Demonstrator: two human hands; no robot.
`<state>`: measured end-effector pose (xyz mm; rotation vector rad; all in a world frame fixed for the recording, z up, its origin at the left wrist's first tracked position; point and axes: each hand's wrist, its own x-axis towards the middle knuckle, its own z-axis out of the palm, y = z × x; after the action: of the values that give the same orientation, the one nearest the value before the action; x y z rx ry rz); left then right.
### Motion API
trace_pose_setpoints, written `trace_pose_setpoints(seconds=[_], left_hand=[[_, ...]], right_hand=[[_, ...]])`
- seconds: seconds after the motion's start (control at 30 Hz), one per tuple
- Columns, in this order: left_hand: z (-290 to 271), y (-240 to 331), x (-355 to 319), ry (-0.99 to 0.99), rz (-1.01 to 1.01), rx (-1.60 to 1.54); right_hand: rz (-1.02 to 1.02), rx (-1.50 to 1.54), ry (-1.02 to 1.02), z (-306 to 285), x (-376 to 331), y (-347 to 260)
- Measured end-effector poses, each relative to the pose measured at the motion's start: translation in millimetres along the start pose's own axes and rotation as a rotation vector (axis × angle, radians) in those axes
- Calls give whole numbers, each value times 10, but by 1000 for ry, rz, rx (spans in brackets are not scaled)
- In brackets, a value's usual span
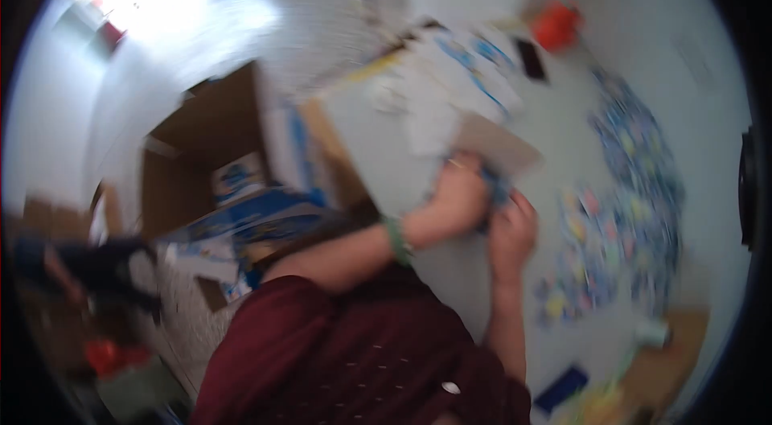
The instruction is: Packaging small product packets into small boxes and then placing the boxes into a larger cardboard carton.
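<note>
An open brown carton (209, 121) stands at left. On the pale table (568, 135), the left hand (461, 193) curls beside a small, crumpled-looking blue packet (496, 187), just near of a tan flap (500, 145). The right hand (513, 230) meets the packet's right side; blur hides whether either hand pinches it. Farther right spread blue packets (615, 236) flecked yellow and pink.
</note>
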<state>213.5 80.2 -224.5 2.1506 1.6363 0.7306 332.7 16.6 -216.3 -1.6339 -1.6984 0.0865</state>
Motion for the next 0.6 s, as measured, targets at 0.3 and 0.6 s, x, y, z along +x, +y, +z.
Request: trace_pose_setpoints(seconds=[0.3, 0.6], left_hand=[[-202, -84, -192, 0, 260, -93], [-93, -59, -187, -137, 453, 13]], right_hand=[[67, 86, -23, 3, -142, 15], [-14, -151, 5, -50, -12, -40]])
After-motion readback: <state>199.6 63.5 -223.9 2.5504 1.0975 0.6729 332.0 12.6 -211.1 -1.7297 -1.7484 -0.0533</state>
